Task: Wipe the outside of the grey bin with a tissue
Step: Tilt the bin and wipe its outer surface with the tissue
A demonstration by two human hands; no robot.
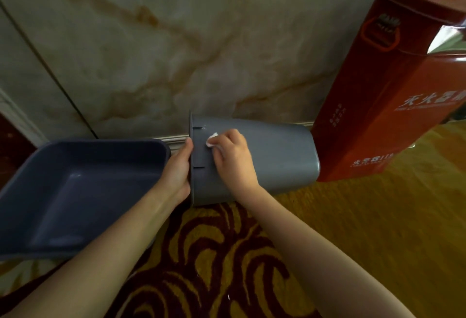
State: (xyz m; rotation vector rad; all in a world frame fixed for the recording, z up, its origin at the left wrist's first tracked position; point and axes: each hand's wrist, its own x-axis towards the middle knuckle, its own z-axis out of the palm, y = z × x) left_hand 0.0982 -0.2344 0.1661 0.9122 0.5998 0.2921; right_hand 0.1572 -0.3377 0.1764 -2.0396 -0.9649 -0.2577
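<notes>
Setting: patterned carpet [214, 254] below a marble wall [176, 40].
Grey bin [272, 156]: one, on its side at centre, mouth left, likely tipped to expose its wall.
Left hand [177, 169]: fingers gripping the rim, probably steadying it.
Right hand [233, 159]: fingers closed on one tissue [211, 139], pressed near the rim.
Others: one grey tray [75, 191] left; one red box [393, 96] right.

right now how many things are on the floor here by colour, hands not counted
grey: 1, the bin, on its side
blue-grey: 1, the tray
red: 1, the box
white: 1, the tissue, pressed on the bin by the right hand; the left hand holds the bin's rim
total: 4
</notes>
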